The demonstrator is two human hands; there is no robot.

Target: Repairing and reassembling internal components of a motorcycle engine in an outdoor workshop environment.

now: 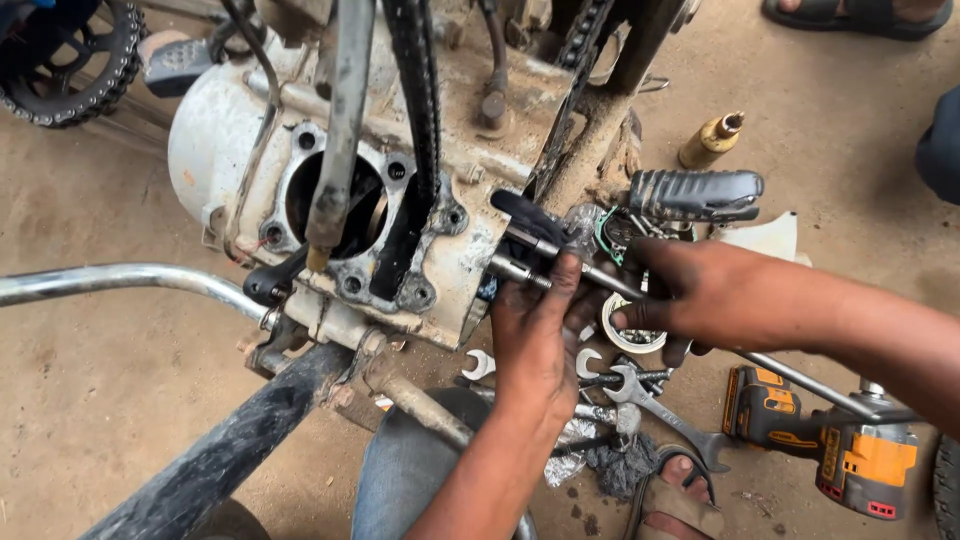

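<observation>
**Two hands at the side of a stripped engine case**

The left hand (535,335) rises from the lower middle of the frame, its fingers curled round a thin metal rod (560,262) that runs from the engine case down to the right. The right hand (700,295), coming in from the right edge, is closed on the same rod a little further along, its fingertips just beside a roll of tape (630,335). The rod's inner end meets the right flank of the grimy white engine case (240,130), which fills the upper left and centre of the frame and shows a round open bore (335,195). Just above the right hand juts a ribbed footpeg (695,193). Below the hands, on the dirt ground, lie several open-ended spanners (650,395), and at the lower right a yellow-and-black cordless impact driver (830,445). A brass-coloured fitting (712,140) lies on the ground at the upper right. A chrome tube (120,280) crosses the left edge.
</observation>
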